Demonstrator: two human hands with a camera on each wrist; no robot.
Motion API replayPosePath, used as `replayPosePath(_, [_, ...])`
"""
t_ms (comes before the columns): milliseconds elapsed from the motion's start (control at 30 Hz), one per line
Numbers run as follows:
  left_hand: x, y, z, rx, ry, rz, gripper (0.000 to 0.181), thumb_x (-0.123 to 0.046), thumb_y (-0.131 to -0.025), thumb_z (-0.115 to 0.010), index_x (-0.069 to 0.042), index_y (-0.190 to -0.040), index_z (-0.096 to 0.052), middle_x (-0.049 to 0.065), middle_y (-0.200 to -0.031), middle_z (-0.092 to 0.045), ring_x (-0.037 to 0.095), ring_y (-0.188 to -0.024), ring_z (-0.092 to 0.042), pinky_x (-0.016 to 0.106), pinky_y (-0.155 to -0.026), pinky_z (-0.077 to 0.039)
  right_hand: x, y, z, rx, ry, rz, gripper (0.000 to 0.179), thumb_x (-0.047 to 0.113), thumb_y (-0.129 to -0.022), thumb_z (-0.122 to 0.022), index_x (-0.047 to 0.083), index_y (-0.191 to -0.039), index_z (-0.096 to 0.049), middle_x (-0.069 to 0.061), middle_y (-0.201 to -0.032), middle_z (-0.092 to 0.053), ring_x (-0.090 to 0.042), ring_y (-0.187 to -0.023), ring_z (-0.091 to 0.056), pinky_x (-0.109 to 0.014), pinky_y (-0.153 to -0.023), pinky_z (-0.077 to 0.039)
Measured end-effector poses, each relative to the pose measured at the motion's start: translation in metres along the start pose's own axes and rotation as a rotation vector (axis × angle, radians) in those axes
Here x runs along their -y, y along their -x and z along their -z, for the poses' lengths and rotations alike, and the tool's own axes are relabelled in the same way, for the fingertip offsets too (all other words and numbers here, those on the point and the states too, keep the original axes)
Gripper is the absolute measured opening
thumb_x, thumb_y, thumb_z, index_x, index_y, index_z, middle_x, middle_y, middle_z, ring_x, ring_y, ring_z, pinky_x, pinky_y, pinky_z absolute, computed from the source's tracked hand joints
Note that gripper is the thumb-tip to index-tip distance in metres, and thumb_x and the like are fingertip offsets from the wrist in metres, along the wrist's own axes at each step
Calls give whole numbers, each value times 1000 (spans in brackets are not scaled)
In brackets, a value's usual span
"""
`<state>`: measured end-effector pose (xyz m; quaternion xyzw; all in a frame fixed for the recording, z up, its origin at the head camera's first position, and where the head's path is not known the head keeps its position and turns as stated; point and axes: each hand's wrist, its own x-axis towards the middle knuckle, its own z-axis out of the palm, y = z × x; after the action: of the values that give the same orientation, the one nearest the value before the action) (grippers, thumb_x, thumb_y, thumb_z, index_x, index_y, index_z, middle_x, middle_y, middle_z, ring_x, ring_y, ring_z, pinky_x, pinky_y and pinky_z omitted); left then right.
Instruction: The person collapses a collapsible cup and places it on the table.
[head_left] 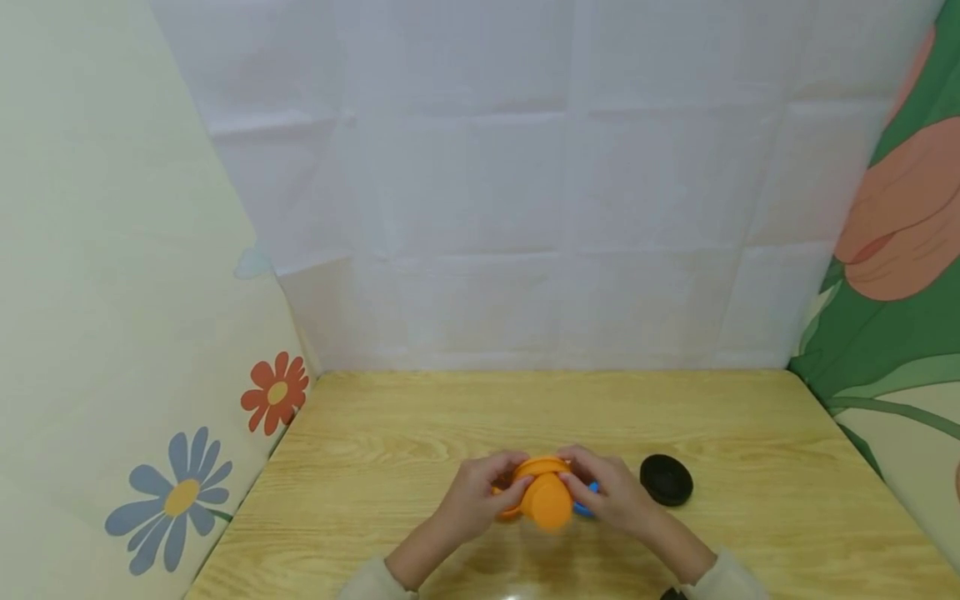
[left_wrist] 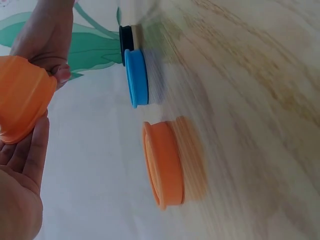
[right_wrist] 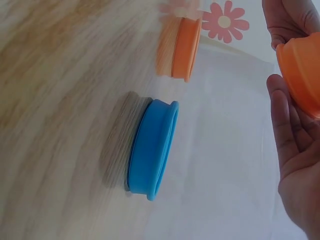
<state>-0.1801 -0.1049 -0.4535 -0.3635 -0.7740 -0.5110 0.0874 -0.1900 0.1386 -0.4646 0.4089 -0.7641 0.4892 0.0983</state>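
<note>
Both hands hold an orange collapsible cup (head_left: 551, 502) with a stepped wall, raised above the table. My left hand (head_left: 474, 493) grips its left side and my right hand (head_left: 613, 493) its right side, thumbs on the near side and fingers at the rim. In the left wrist view the cup (left_wrist: 24, 97) stands partly out of frame. Beneath the hands, a flat round orange piece (left_wrist: 167, 165) with a raised rim lies on the table to the left. A similar blue piece (right_wrist: 150, 150) lies to the right, partly hidden by my right hand in the head view.
A round black dish-like piece (head_left: 667, 480) lies on the wood-grain table (head_left: 390, 433) to the right of my right hand. Something small and black (head_left: 673, 594) shows at the bottom edge beside the right sleeve. A white sheet (head_left: 480, 183) hangs behind the table, with flower-printed walls on both sides.
</note>
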Motion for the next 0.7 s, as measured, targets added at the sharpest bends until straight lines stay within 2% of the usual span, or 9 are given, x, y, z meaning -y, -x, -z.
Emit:
replayPosePath(233, [-4,-1,2,24,44,-43,21,-1,-100,-59,2,-120,-66,14,-98,-74,7,-83,-68,27,-66,-61,2,3,-2,-55,0,29,25,-7,-98,-57,5,-120,-60,-9,-92,-76,-6,-78,-70,-25,-63,-60])
replayPosePath(467, [-5,-1,6,62,92,-66,30,5,-94,-62,3,-124,-62,18,-102,-73,11,-87,-69,30,-71,-62,5,5,-1,-94,-29,-6,25,-8,-98,-57,4,-120,-62,-12,-99,-76,-7,-85,-70,-28,-68,-61])
replayPosePath(567, [-6,-1,5,54,82,-68,30,5,-94,-63,3,-124,-62,18,-102,-74,12,-88,-70,30,-71,-62,6,6,-1,-96,-74,-29,26,-7,-99,-55,2,-122,-63,-14,-102,-75,-6,-86,-69,-29,-68,-61])
replayPosePath(700, [-6,-1,3,8,54,-54,28,6,-94,-64,1,-121,-64,16,-101,-74,11,-89,-70,29,-70,-62,6,8,0,-71,-198,-46,29,-8,-101,-51,-2,-129,-58,-18,-105,-72,-5,-86,-68,-31,-69,-61])
